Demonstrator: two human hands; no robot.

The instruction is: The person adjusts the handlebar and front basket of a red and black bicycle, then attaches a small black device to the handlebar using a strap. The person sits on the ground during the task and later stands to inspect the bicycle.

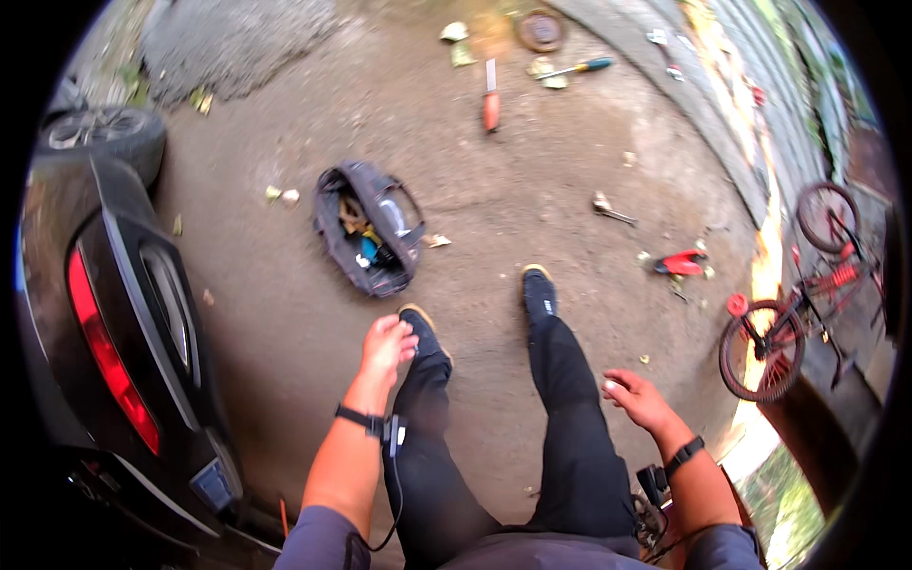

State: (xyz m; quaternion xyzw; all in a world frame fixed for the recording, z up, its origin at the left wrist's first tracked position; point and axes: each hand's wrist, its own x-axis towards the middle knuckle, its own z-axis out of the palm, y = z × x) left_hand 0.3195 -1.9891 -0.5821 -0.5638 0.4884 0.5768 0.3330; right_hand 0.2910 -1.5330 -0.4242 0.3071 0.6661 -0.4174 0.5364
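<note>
My left hand [388, 346] hangs in front of my left shoe, its fingers loosely bent and apart, with nothing seen in it. My right hand [638, 399] is held out beside my right leg, fingers and thumb apart, also bare. Ahead of the left hand, a dark fabric tool bag [332, 233] stands on the dirt ground with its top open and handles up. Inside it are brown, blue and yellow items too jumbled to name. Beyond my right hand lie red-handled pliers [680, 263] and a small metal wrench [614, 210].
A dark car [142, 313] with a red tail light stands close on my left. Farther ahead lie an orange-handled flat tool [491, 109], a screwdriver [581, 68], a rusty round disc [541, 31] and another red-handled tool [665, 55]. A small bicycle [807, 294] is at the right.
</note>
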